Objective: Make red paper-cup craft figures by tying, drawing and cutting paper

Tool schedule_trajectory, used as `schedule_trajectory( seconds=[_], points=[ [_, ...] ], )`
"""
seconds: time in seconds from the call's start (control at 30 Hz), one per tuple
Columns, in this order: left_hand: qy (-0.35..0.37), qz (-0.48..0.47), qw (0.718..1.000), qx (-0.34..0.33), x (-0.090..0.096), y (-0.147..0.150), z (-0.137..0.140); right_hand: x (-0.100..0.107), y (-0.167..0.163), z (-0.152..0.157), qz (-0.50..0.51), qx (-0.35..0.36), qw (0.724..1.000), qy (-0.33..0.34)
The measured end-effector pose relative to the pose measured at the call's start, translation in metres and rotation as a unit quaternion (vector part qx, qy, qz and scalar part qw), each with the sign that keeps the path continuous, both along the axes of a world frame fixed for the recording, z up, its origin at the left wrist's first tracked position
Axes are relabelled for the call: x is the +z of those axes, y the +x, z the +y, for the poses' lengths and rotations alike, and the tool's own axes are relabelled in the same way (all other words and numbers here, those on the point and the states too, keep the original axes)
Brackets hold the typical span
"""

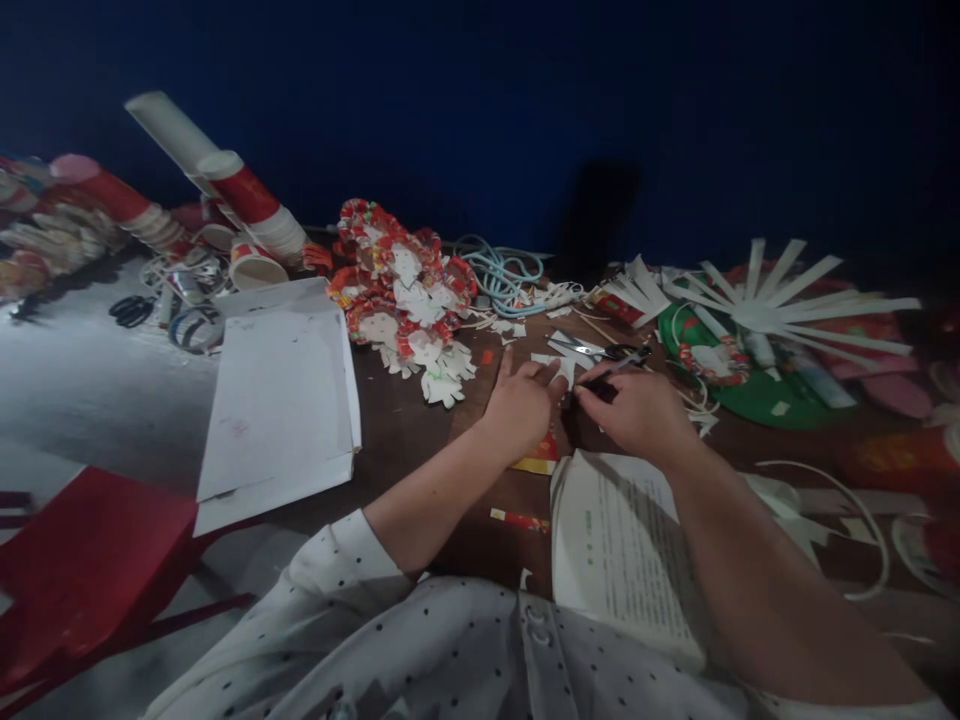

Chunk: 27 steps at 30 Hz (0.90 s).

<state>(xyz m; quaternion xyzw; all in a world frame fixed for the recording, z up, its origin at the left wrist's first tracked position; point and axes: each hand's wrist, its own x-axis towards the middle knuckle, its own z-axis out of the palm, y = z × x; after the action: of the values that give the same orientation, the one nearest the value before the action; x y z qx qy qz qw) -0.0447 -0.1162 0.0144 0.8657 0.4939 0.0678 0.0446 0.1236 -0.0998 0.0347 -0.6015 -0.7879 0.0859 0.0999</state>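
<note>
My left hand [521, 408] rests palm down over the dark table, little finger stretched out, thumb and forefinger bent close together. What those two fingertips hold is too small to make out. My right hand [641, 412] is closed around a dark slim tool [616, 368], its kind unclear, and its fingertips come near the left ones. Below the hands lies a red and yellow paper piece [541, 462], partly covered. Just beyond them are scissors [581, 346] with black handles and white paper scraps [556, 362]. An open book [622, 540] lies under my right forearm.
A white box lid [281, 400] lies to the left, near stacked paper cups [251, 200]. Red and white paper crafts [405, 290] are heaped behind, next to pale blue cord [510, 280]. On the right are a green disc [772, 398] and a cut white paper fan [765, 315].
</note>
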Motion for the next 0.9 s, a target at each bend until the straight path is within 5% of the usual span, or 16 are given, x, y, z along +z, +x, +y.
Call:
schedule_trajectory(
  seconds=[0.6, 0.9],
  points=[
    [0.003, -0.003, 1.000, -0.001, -0.001, -0.001, 0.000, -0.006, 0.001, 0.001, 0.063, -0.002, 0.998, 0.017],
    [0.004, -0.011, 1.000, 0.005, -0.004, 0.001, 0.000, 0.009, 0.010, -0.020, 0.175, -0.017, 0.972, 0.154]
  ],
)
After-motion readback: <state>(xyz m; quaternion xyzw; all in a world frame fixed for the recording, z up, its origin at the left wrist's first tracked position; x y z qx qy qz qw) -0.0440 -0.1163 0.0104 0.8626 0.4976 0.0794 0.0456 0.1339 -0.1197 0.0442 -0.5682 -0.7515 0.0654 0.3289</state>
